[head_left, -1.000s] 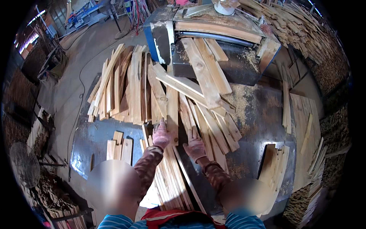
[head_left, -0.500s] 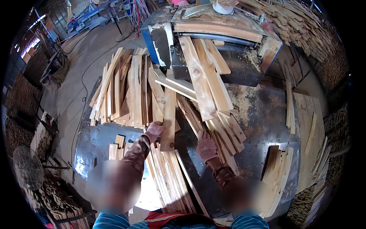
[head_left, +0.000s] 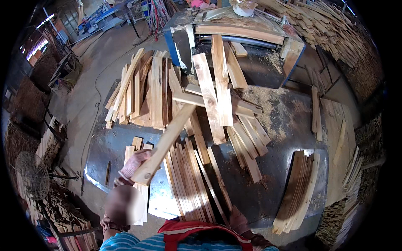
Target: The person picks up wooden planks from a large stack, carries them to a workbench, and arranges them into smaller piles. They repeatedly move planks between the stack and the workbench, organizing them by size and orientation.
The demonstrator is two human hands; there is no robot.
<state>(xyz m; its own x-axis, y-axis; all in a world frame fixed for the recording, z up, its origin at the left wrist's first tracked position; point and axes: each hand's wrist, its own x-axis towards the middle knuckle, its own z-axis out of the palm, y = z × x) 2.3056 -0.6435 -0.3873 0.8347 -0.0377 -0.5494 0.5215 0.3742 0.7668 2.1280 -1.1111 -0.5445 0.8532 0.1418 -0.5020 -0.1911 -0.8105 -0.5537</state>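
Observation:
My left hand (head_left: pixel 136 163), in a pinkish knit glove, is closed on the near end of a flat wooden board (head_left: pixel 165 144). This board slants away to the right, its far end beside a short board (head_left: pixel 188 98) lying crosswise. Close to my body, my gloved right hand (head_left: pixel 238 220) is closed at the near end of a narrow wooden strip (head_left: pixel 220 180); its fingers are partly hidden. Between my hands lies a row of narrow strips (head_left: pixel 188 184) side by side. Short wood pieces (head_left: pixel 137 143) lie just beyond my left hand.
A planer-like machine (head_left: pixel 234 31) stands at the far side, with loose boards (head_left: pixel 209 98) sloping from its bed. Piles of boards lie at far left (head_left: pixel 157 90) and right (head_left: pixel 297 190) on the dark metal table (head_left: pixel 268 184). A fan (head_left: pixel 32 175) stands at left.
My left hand has drawn its board nearer and left, tilting it. My right hand has moved back toward my body with a strip. The boards by the machine have shifted.

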